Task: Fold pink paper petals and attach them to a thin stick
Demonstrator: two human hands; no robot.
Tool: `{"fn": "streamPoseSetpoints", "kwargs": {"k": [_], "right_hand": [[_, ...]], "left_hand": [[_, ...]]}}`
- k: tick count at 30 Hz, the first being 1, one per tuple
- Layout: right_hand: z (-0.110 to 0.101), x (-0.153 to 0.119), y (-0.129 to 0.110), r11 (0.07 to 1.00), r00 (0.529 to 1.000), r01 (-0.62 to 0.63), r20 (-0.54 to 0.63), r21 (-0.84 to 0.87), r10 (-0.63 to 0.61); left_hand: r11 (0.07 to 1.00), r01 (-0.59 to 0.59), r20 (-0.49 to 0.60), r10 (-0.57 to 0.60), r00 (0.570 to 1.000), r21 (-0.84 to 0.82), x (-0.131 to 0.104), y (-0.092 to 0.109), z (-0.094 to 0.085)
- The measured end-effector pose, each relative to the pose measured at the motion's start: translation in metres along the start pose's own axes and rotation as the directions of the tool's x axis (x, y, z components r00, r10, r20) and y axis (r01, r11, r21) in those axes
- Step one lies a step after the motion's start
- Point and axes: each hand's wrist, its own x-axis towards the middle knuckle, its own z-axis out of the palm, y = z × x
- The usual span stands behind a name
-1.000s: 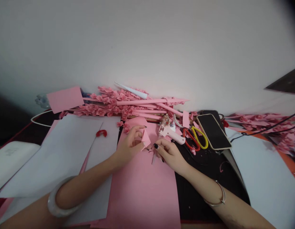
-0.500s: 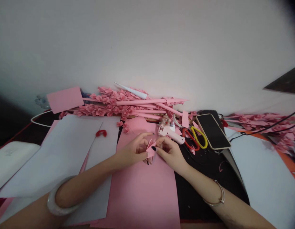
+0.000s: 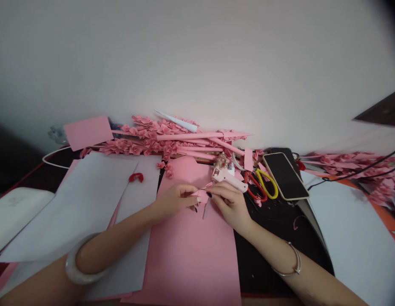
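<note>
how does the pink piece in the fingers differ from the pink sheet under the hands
The pink piece is small; the pink sheet is far larger. The piece is held in the left hand, while the sheet lies flat below. Both are pink and look like paper.

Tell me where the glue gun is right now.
In the head view, the pale pink glue gun is just right of centre, immediately beyond the person's right hand, its handle end next to the red handle loop.
</note>
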Motion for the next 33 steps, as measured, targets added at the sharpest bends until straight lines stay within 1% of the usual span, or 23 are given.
{"fn": "streamPoseSetpoints", "kwargs": {"k": [3,6,9,12,14,18,21,26,29,33], "right_hand": [[-0.0009,-0.0017,0.0014,0.996,0.998,0.061,0.000,-0.064,-0.062],[-0.0019,-0.0035,0.0034,0.979,0.991,0.135,0.024,-0.150,-0.133],[-0.0031,-0.0042,0.0050,0.949,0.979,0.203,0.053,-0.240,-0.196],[-0.0044,-0.0038,0.0055,0.905,0.964,0.264,0.073,-0.333,-0.255],[-0.0052,-0.0032,0.0051,0.866,0.952,0.304,0.088,-0.396,-0.294],[-0.0068,-0.0016,0.0030,0.803,0.935,0.351,0.142,-0.482,-0.324],[-0.0076,-0.0004,0.0023,0.790,0.927,0.373,0.177,-0.487,-0.329],[-0.0080,-0.0001,0.0037,0.799,0.913,0.406,0.214,-0.442,-0.346],[-0.0080,-0.0009,0.0047,0.811,0.914,0.406,0.216,-0.422,-0.344],[-0.0082,-0.0016,0.0048,0.822,0.916,0.398,0.217,-0.407,-0.337]], "left_hand": [[0.997,0.053,0.034,-0.051,0.998,-0.054,-0.0005,0.0020,0.0004],[0.971,0.131,0.070,-0.119,0.990,-0.199,-0.0019,0.0024,0.0010],[0.944,0.150,0.075,-0.134,0.988,-0.294,-0.0029,0.0019,0.0012],[0.937,0.146,0.064,-0.133,0.989,-0.317,-0.0032,0.0031,0.0016],[0.942,0.133,0.029,-0.130,0.991,-0.308,-0.0032,0.0044,0.0019],[0.953,0.114,-0.023,-0.125,0.992,-0.281,-0.0031,0.0056,0.0018],[0.955,0.110,-0.023,-0.121,0.992,-0.276,-0.0031,0.0051,0.0011],[0.960,0.085,0.012,-0.085,0.996,-0.265,-0.0043,0.0053,0.0007],[0.955,0.087,0.000,-0.091,0.996,-0.284,-0.0060,0.0079,0.0017],[0.948,0.118,-0.002,-0.124,0.992,-0.294,-0.0060,0.0102,0.0024]]}}
